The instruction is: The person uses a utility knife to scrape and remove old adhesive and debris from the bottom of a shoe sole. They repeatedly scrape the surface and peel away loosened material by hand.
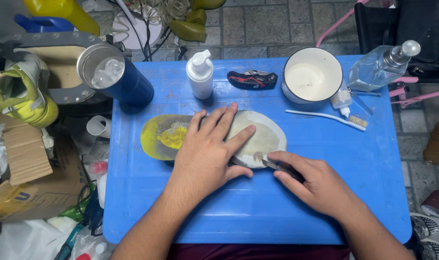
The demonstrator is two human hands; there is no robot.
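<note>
At the centre of the blue table, the left hand lies flat and open on the shoe sole, pinning it, while the right hand grips a small scraper against its near edge, mid-scraping; the next stroke appears to need firm hold-down.

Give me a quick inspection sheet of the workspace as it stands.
Surface: blue plastic table, scuffed and smeared.
Job's things: shoe insole lying flat, yellow-stained at its left end; thin metal tool on its near edge.
Clutter: white pump bottle, folding knife, white bowl, clear spray bottle, toothbrush, blue tumbler.
Grips: left hand pressed flat on the insole; right hand holds the tool.
Cables: tangle behind the table.
Surroundings: yellow-green shoe, cardboard box, paved floor.
</note>
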